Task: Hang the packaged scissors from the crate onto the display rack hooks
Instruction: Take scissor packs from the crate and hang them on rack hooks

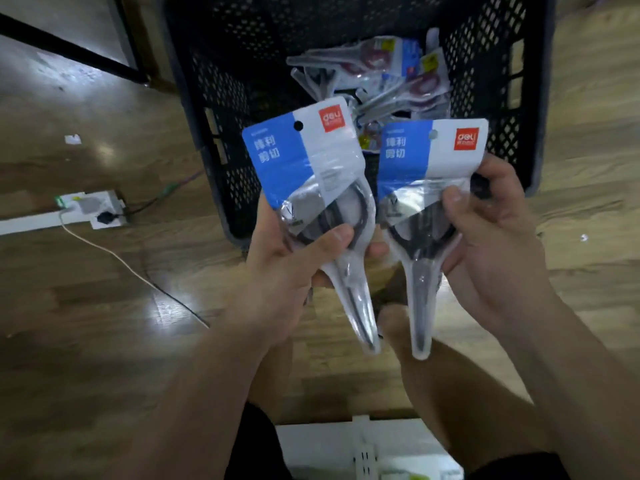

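A black perforated crate (221, 98) stands on the wooden floor with several packaged scissors (388, 74) piled in its far right part. My left hand (284, 271) grips one pack of black-handled scissors (304, 157) with a blue and white card, thumb across the handles. My right hand (491, 244) grips a second matching pack (426, 157) beside it, thumb on the front. Both packs are held upright in front of the crate, blades pointing down. No display rack hooks are in view.
A white power strip (93, 211) with plugs and a trailing cable (114, 258) lies on the floor at left. A black metal frame leg (86, 55) crosses the upper left. A white slotted object (367, 448) sits at the bottom edge between my legs.
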A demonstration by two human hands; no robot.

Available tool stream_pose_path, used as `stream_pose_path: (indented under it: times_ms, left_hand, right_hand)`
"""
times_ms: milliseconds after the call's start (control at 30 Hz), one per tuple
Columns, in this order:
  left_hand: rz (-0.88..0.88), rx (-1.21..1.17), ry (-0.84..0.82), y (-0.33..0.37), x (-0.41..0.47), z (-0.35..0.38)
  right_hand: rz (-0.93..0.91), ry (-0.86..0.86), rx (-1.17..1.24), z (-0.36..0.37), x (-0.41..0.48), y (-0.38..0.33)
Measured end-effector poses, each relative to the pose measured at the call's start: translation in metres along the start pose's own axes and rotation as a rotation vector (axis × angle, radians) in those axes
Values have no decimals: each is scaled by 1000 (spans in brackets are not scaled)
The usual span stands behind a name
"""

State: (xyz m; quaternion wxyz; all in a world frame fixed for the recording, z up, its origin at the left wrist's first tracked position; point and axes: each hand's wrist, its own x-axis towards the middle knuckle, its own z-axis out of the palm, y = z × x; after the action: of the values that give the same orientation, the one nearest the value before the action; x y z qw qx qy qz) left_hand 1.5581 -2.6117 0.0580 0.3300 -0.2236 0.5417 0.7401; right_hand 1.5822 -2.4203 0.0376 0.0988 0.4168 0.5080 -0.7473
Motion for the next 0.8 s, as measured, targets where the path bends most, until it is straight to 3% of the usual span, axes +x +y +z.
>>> stream_pose_path:
  times_ms: [133,300,500,600,800]
  left_hand:
    - [85,45,-61,93,-62,37]
    - [191,24,-113,262,-166,89]
    - [536,6,-327,470,-311,144]
    - [741,44,-354,533,-370,154]
    - [638,-40,-147,553,-424,141]
  right_hand:
    - [-126,-65,-49,20,-76,-109]
    - [-248,-148,38,81,-208,-283]
    - [-574,-264,124,168,-394,-467]
    - [-742,-295,157,196,-461,-510]
    - [-870,-147,223,212,-511,-518]
